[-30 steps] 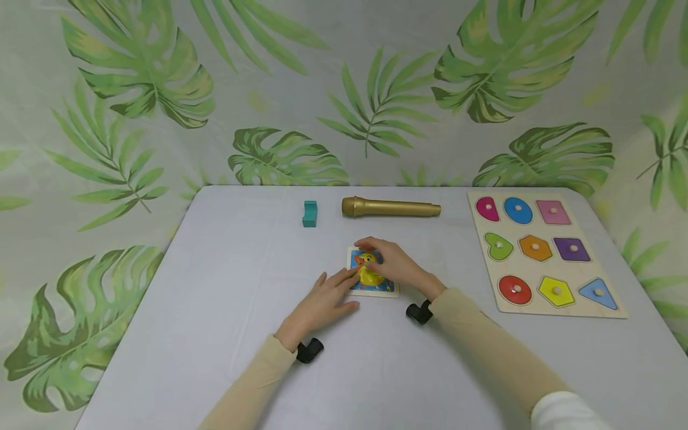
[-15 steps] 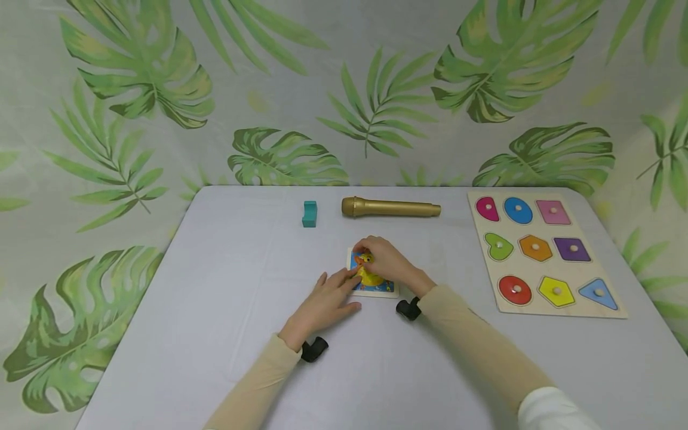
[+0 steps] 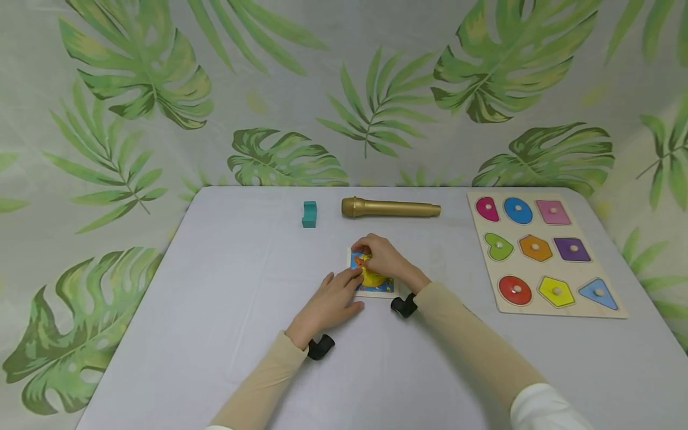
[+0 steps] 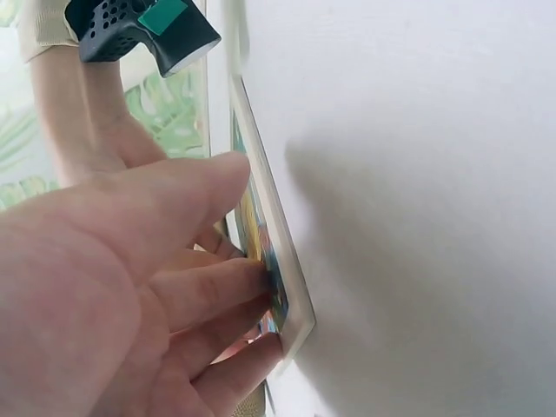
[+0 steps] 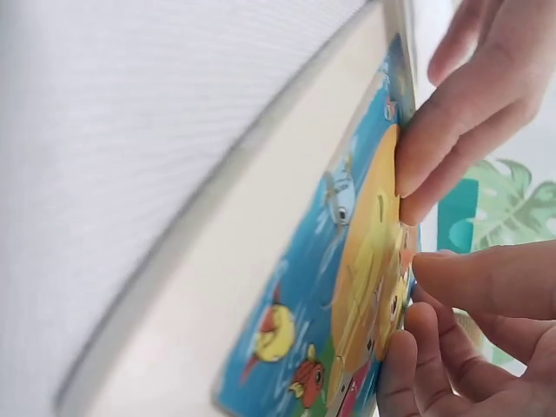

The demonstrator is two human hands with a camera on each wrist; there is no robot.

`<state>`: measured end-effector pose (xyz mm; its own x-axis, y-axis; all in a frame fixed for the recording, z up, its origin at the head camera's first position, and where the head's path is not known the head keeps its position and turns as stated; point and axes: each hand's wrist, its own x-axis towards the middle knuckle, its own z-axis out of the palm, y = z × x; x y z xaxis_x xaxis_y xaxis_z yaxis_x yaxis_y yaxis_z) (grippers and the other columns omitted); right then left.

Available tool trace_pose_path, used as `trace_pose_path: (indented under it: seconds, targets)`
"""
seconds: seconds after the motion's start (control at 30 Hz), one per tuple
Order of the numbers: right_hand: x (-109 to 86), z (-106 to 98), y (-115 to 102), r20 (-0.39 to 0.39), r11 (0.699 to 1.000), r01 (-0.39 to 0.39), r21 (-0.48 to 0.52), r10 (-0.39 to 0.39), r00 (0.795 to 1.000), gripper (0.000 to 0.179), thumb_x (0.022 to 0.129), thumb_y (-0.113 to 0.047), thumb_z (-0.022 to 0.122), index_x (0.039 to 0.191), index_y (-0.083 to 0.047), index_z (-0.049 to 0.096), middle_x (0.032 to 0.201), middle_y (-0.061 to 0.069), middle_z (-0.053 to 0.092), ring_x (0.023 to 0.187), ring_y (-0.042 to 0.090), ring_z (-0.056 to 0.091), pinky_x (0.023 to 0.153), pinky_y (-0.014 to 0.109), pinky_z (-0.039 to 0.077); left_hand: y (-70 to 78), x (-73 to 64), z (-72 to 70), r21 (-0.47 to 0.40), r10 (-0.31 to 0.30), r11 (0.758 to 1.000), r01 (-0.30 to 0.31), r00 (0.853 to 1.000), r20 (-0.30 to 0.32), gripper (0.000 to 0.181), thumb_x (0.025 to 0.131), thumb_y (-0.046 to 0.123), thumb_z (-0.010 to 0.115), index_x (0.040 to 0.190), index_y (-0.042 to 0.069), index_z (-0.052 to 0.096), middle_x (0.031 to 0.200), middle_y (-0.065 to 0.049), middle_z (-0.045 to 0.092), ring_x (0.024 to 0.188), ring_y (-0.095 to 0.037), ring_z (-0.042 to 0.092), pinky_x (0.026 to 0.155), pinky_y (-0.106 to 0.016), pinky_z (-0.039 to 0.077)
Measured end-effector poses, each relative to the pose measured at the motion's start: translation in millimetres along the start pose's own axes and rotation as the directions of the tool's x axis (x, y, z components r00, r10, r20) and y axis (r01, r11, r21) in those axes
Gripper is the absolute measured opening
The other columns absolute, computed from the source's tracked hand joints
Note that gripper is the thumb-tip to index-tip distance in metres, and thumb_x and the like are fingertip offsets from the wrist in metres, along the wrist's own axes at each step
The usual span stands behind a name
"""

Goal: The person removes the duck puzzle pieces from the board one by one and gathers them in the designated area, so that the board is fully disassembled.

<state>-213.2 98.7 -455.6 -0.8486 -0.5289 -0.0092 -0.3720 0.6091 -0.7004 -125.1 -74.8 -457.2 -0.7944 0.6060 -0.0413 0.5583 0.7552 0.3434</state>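
Leaf-print cloth (image 3: 344,89) hangs beyond the duck puzzle (image 3: 375,279). The white table (image 3: 242,269) carries the puzzle and extends on every side of it. A wooden shape board (image 3: 537,269), nine knobbed pieces seated, lies to the puzzle's right, well apart. My beige right sleeve (image 3: 473,340) reaches in from the puzzle's near right, my beige left sleeve (image 3: 263,376) from its near left. My left hand (image 3: 329,301) is at the puzzle's near left: fingers extended, tips touching the puzzle, thumb apart, nothing gripped. My right hand (image 3: 384,257) is over the puzzle's far right part: fingers curled, the gap to the thumb small, tips at the duck's head; I cannot tell whether they have hold of a piece. The puzzle itself lies picture side up, under both sets of fingers, pale border partly exposed. A gold microphone (image 3: 391,208) lies beyond the puzzle, lengthwise. A notched teal block (image 3: 309,215), smallest, sits beyond the puzzle and to its left.
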Motion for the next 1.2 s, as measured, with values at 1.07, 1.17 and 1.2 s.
trace_pose_path:
  seconds: [1.07, 1.17, 1.2]
  targets:
    - [3.0, -8.4, 16.8, -0.074, 0.974, -0.042, 0.221, 0.06, 0.995, 0.02, 0.087, 0.004, 0.063, 0.105, -0.006, 0.066, 0.098, 0.011, 0.063, 0.086, 0.024, 0.058, 0.082, 0.037, 0.048, -3.2, 3.9, -1.2, -0.026, 0.025, 0.999, -0.025, 1.0, -0.012, 0.054, 0.094, 0.024, 0.063, 0.137, -0.004, 0.048, 0.145, -0.016, 0.042, 0.133, -0.03, 0.038, 0.108, -0.039, 0.031]
    - [-2.6, -18.5, 24.9, -0.096, 0.962, -0.061, 0.267, 0.089, 0.991, 0.02, 0.088, 0.002, 0.062, 0.107, -0.003, 0.066, 0.099, 0.013, 0.063, 0.085, 0.025, 0.057, 0.08, 0.035, 0.048, -2.5, 4.0, -2.1, -0.026, 0.015, 1.0, -0.015, 1.0, -0.008, 0.053, 0.094, 0.025, 0.063, 0.137, -0.004, 0.048, 0.145, -0.015, 0.042, 0.133, -0.029, 0.038, 0.108, -0.038, 0.03]
    - [-4.9, -22.4, 27.9, -0.099, 0.955, -0.078, 0.285, 0.111, 0.989, 0.02, 0.088, 0.001, 0.062, 0.107, -0.002, 0.066, 0.1, 0.013, 0.062, 0.085, 0.024, 0.057, 0.078, 0.035, 0.048, -2.3, 4.1, -2.4, -0.027, 0.011, 1.0, -0.011, 1.0, -0.005, 0.053, 0.094, 0.025, 0.063, 0.137, -0.004, 0.048, 0.145, -0.015, 0.042, 0.133, -0.029, 0.037, 0.109, -0.038, 0.03]
